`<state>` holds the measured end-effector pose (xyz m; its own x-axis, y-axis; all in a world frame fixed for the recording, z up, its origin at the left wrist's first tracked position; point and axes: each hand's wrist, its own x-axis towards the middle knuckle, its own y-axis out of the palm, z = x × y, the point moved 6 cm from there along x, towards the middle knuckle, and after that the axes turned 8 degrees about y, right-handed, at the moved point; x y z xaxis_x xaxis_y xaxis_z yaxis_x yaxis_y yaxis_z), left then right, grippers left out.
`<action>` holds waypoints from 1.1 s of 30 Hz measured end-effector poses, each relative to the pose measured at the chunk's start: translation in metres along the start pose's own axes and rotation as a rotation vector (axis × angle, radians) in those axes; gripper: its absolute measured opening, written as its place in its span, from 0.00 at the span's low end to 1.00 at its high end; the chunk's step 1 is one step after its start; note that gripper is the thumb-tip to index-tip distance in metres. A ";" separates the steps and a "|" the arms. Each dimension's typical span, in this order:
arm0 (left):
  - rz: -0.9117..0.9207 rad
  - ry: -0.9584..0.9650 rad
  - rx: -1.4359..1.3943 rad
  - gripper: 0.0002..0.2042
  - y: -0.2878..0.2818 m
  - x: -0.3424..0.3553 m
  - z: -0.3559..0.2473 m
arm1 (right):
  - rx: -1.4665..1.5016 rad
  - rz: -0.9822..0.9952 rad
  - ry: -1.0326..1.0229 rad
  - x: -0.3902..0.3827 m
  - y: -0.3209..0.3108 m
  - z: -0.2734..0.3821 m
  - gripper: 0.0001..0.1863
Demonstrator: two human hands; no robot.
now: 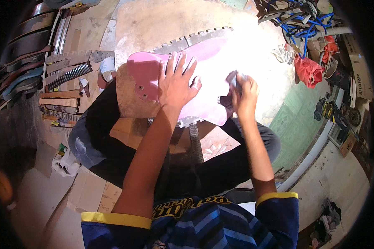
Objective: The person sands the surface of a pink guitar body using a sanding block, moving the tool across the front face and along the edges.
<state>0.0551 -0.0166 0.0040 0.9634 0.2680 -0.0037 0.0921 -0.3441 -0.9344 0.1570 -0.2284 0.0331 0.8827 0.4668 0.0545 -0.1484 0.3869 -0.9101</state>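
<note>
A pink guitar body [141, 70] lies on grey foam pads [172, 46] over a worn board [149, 25], its right half washed out by glare. My left hand [176, 83] lies on its left part, fingers spread and holding nothing. At the body's right part my right hand [245, 91] is closed round a grey folded pad or sheet [233, 79], partly hidden by my fingers; a dark shape shows just below it.
Stacked guitar necks [68, 74] and dark curved pieces [25, 45] line the left. Blue cords [309, 29], a red bag [307, 70] and cardboard boxes [357, 70] are at right. My crossed legs [91, 141] are under the board, a white bag [64, 164] beside them.
</note>
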 end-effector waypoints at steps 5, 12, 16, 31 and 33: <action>0.010 0.012 0.016 0.28 -0.003 -0.002 -0.005 | 0.059 -0.134 0.054 0.078 -0.006 0.007 0.24; -0.011 0.001 0.037 0.28 -0.005 -0.002 0.001 | -0.027 -0.013 0.006 0.012 0.007 0.002 0.24; -0.022 0.023 0.006 0.28 -0.005 -0.004 -0.004 | 0.035 -0.124 0.090 0.084 0.000 0.003 0.22; 0.031 -0.001 0.022 0.26 -0.004 0.002 0.002 | -0.030 -0.007 -0.100 -0.024 0.033 0.075 0.23; 0.028 -0.004 0.014 0.26 -0.005 -0.002 0.005 | 0.002 0.023 -0.116 -0.006 0.031 0.073 0.24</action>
<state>0.0517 -0.0106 0.0072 0.9646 0.2617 -0.0312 0.0617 -0.3392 -0.9387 0.1150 -0.1612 0.0347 0.8213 0.5647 0.0808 -0.1692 0.3763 -0.9109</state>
